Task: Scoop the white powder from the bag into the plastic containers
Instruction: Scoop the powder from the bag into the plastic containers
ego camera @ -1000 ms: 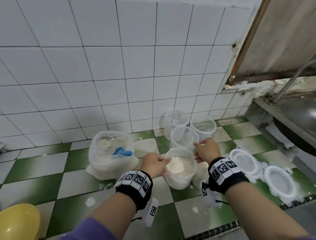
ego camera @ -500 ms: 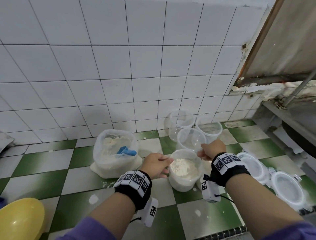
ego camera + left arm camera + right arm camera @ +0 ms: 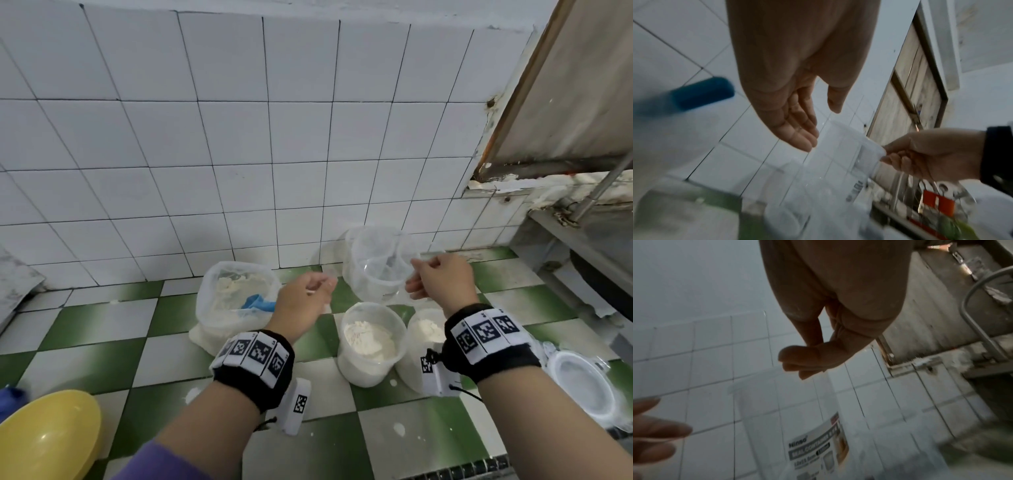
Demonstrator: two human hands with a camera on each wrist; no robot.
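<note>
The right hand [image 3: 442, 284] pinches the rim of an empty tub [image 3: 376, 270], lifting it clear of the floor [image 3: 102, 329], evidently to bring it forward for filling. The left hand [image 3: 303, 301] hovers just beside the tub with fingers [image 3: 797, 136] straight and relaxed, grasping nothing and seemingly poised to steady it. Below the hands stand 2 tubs on the green-and-white tiles, the left one [image 3: 370, 342] holding powder [image 3: 368, 337], the other [image 3: 421, 339] partly hidden behind the right wrist but showing powder too. To the left sits the open bag [image 3: 236, 301] with powder inside and a blue scoop [image 3: 257, 303] resting in it, within easy reach. Lids [image 3: 579, 383] lie at right, a yellow bowl [image 3: 44, 435] at lower left. Spilled powder dots the floor.
</note>
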